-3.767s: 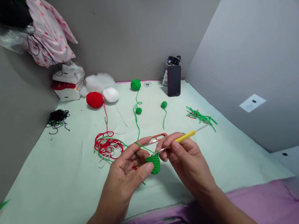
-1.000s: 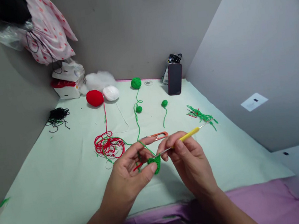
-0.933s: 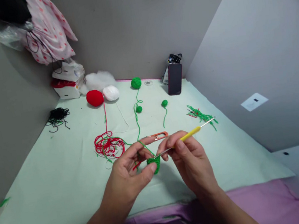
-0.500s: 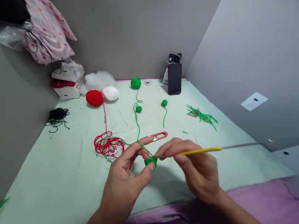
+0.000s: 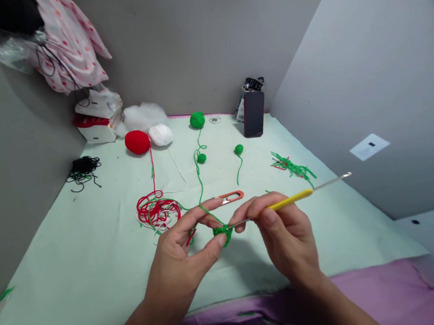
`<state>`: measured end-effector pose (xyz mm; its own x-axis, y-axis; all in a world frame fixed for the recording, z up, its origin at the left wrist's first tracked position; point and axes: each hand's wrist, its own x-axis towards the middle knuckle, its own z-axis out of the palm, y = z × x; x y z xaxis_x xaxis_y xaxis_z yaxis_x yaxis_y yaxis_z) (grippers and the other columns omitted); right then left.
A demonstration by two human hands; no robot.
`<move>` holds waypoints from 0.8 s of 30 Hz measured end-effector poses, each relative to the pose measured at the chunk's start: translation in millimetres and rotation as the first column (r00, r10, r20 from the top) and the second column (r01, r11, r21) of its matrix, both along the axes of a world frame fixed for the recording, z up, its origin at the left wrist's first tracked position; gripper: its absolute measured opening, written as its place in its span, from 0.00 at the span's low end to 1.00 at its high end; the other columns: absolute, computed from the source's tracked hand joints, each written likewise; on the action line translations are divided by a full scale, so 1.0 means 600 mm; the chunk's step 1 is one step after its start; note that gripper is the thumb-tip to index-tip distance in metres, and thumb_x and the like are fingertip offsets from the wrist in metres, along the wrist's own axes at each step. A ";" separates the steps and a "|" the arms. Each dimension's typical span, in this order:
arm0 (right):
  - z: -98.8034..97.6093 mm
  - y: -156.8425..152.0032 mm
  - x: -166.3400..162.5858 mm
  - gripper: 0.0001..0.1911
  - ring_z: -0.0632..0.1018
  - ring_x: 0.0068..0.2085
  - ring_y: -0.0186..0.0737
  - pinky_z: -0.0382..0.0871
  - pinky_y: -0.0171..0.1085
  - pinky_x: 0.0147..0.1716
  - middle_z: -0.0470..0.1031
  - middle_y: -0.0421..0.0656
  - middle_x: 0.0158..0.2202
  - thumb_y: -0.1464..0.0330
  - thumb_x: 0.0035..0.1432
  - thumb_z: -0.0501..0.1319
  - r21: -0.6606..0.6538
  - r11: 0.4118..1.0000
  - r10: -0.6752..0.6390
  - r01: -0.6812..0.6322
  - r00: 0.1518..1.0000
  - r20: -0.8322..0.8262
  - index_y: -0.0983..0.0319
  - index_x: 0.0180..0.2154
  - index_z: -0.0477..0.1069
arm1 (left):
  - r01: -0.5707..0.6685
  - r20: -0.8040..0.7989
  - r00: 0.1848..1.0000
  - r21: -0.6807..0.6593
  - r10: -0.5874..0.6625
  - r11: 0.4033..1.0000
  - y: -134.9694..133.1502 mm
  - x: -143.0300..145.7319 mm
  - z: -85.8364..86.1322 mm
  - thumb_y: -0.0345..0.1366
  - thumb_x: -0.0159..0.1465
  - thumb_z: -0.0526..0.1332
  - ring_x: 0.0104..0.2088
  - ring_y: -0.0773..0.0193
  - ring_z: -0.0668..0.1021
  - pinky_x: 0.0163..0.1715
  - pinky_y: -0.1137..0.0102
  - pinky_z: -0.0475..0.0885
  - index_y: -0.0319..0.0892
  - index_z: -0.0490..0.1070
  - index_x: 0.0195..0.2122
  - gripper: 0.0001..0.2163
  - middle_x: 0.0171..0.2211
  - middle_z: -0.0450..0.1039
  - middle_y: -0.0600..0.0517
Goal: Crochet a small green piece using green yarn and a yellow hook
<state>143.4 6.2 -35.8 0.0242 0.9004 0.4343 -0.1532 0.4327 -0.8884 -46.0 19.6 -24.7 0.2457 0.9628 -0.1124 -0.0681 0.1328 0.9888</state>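
My left hand pinches a small green crochet piece between thumb and fingers. Green yarn runs from a green ball at the back, over my left index finger, down to the piece. In my right hand is a crochet hook with a yellow grip, its free end tilted up to the right. The hook's near tip meets the upper edge of the green piece. A short red strand shows beside my left fingers.
Beyond my left fingertips lies an orange thread cutter or similar tool. Tangled red yarn, a red ball and a white ball are on the left. Green scraps lie right; a phone leans at the back.
The hook's free end has swung upward and left as my right hand turned. The green piece has shifted slightly to the right, still pinched in my left hand.
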 end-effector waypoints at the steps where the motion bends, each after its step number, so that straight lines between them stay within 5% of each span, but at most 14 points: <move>1: 0.000 0.000 0.000 0.10 0.84 0.37 0.39 0.80 0.40 0.41 0.85 0.42 0.38 0.64 0.77 0.61 -0.006 1.000 0.009 -0.009 1.000 -0.008 0.56 0.43 0.80 | -0.005 0.001 1.000 -0.002 0.005 1.000 -0.001 0.000 -0.001 0.39 0.62 0.74 0.48 0.50 0.78 0.61 0.52 0.64 0.51 0.86 0.39 0.04 0.43 0.83 0.49; 9: 0.007 -0.010 0.009 0.10 0.85 0.41 0.42 0.80 0.42 0.42 0.86 0.44 0.41 0.70 0.77 0.59 0.237 0.971 -0.111 0.039 0.948 0.300 0.55 0.48 0.80 | -0.068 -0.009 0.998 -0.008 0.068 0.998 0.001 0.006 0.000 0.37 0.60 0.75 0.47 0.50 0.80 0.60 0.54 0.67 0.53 0.87 0.47 0.13 0.39 0.82 0.51; 16: 0.011 -0.019 0.003 0.08 0.87 0.42 0.46 0.83 0.41 0.37 0.88 0.49 0.43 0.73 0.71 0.64 0.540 0.841 -0.409 -0.006 0.647 0.644 0.56 0.45 0.81 | -0.175 -0.014 0.984 0.093 0.177 0.980 -0.006 0.011 0.002 0.33 0.59 0.74 0.45 0.55 0.80 0.57 0.60 0.69 0.55 0.88 0.47 0.16 0.36 0.81 0.54; 18: -0.002 -0.016 0.000 0.11 0.87 0.42 0.46 0.83 0.41 0.36 0.88 0.49 0.44 0.73 0.71 0.63 0.560 0.828 -0.395 0.025 0.735 0.551 0.55 0.48 0.82 | -0.163 0.030 0.986 0.050 0.161 0.985 -0.007 0.010 -0.002 0.33 0.59 0.75 0.45 0.56 0.80 0.57 0.62 0.69 0.56 0.88 0.48 0.16 0.35 0.80 0.55; 21: -0.023 -0.013 -0.002 0.15 0.87 0.41 0.44 0.84 0.43 0.37 0.87 0.47 0.46 0.69 0.76 0.59 0.463 0.883 -0.284 0.077 0.873 0.396 0.50 0.55 0.81 | -0.098 0.142 0.985 -0.032 0.102 0.995 -0.006 0.011 -0.009 0.34 0.59 0.78 0.43 0.60 0.79 0.56 0.65 0.69 0.55 0.88 0.48 0.15 0.34 0.77 0.56; 24: -0.034 -0.015 -0.003 0.19 0.87 0.42 0.45 0.86 0.43 0.40 0.87 0.46 0.45 0.71 0.72 0.64 0.500 0.861 -0.370 0.098 0.795 0.481 0.47 0.59 0.80 | -0.035 0.293 0.954 -0.113 0.067 0.993 -0.008 0.018 -0.014 0.37 0.59 0.80 0.41 0.64 0.78 0.50 0.70 0.71 0.56 0.85 0.54 0.21 0.34 0.75 0.57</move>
